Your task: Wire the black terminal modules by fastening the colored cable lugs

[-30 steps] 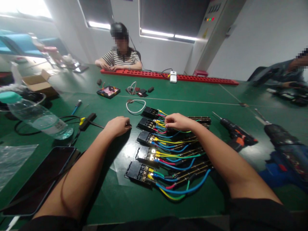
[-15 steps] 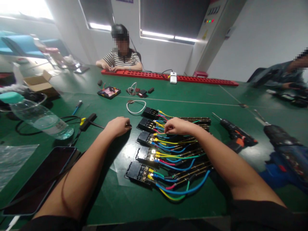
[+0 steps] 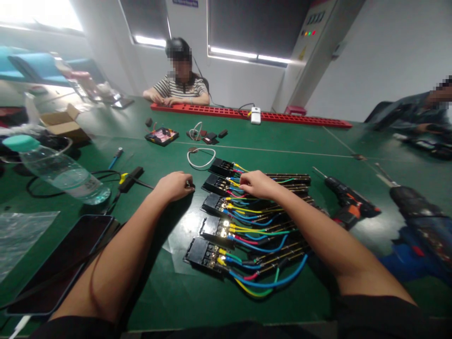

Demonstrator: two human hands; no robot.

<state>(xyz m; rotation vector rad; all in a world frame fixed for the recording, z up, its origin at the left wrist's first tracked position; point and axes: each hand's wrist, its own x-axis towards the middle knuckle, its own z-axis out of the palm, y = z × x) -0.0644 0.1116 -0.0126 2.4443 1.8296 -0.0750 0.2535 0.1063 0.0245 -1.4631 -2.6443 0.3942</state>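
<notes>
Several black terminal blocks (image 3: 203,252) lie in a row on the green table, with yellow, green, blue and red wires (image 3: 271,284) running right to long dark strips. My left hand (image 3: 175,185) rests on the table just left of the row, fingers curled; a small shiny bit shows at the fingertips, too small to name. Over the wires of the second block (image 3: 215,182) from the far end is my right hand (image 3: 257,184), its fingers pinched together. What they hold, if anything, is hidden.
Two power drills, one black and orange (image 3: 348,193) and one blue (image 3: 420,226), lie at the right. On the left are a phone (image 3: 60,268), a tilted water bottle (image 3: 67,176) and a cable (image 3: 102,175). Across the table a person sits behind a red slotted rail (image 3: 293,117).
My right hand has shifted slightly, its fingers now a little higher and closer to the second block. The view has moved slightly. My left hand stays in place beside the row.
</notes>
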